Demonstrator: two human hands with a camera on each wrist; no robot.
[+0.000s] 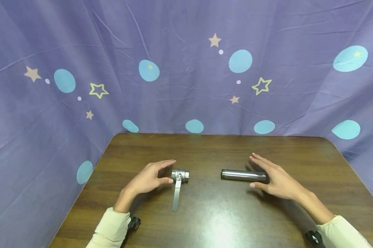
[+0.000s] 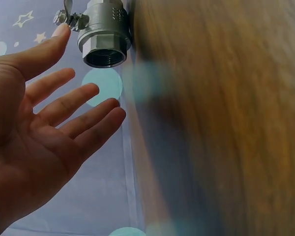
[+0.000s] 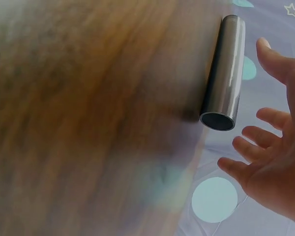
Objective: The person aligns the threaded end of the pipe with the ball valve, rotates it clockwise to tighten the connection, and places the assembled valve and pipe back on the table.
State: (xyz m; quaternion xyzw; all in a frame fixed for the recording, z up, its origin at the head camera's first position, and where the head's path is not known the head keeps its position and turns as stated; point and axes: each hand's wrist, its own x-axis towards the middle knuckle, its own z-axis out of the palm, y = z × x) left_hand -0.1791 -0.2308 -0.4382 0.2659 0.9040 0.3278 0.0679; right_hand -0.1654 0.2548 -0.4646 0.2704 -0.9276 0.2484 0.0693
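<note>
Two metal parts are laid on the tabletop: valve nearer the left edge, handle pointed at the near edge; pipe nearer the right edge. Left hand is spread beside valve, contact unclear; right hand spread at pipe's end, nothing gripped. Reach stage, judged; grips need to be closed next.

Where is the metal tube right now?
In the head view, the metal tube lies on the table, right of the valve, its right end beside the right hand.
</note>
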